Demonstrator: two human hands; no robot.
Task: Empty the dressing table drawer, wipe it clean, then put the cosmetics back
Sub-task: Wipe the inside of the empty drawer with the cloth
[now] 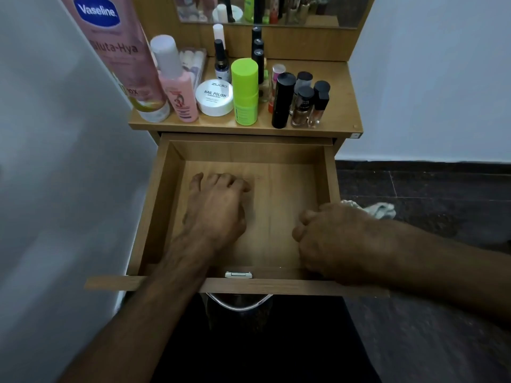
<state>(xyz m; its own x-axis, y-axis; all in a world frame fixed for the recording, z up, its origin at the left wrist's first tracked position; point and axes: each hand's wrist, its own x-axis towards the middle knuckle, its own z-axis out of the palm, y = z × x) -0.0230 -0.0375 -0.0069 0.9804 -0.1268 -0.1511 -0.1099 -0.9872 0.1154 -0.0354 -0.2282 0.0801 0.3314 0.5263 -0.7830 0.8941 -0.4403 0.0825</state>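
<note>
The wooden drawer (330,172) is pulled out, and its floor is bare. My left hand (217,205) rests palm down on the drawer floor, left of centre, fingers bent and holding nothing. My right hand (329,239) is closed in a fist over the drawer's front right corner. A white cloth (380,210) sticks out from behind it, outside the drawer. The cosmetics stand on the table top (341,78): a big pink Vaseline bottle (121,51), a pink bottle (179,87), a white nail polish jar (215,97), a green bottle (245,91), a black tube (282,99) and small nail polish bottles (302,106).
A mirror (265,9) rises behind the table top. A white panel (55,175) stands close on the left. A white wall and dark floor (428,189) lie to the right. The drawer front has a metal latch (238,275) and a curved handle (237,304).
</note>
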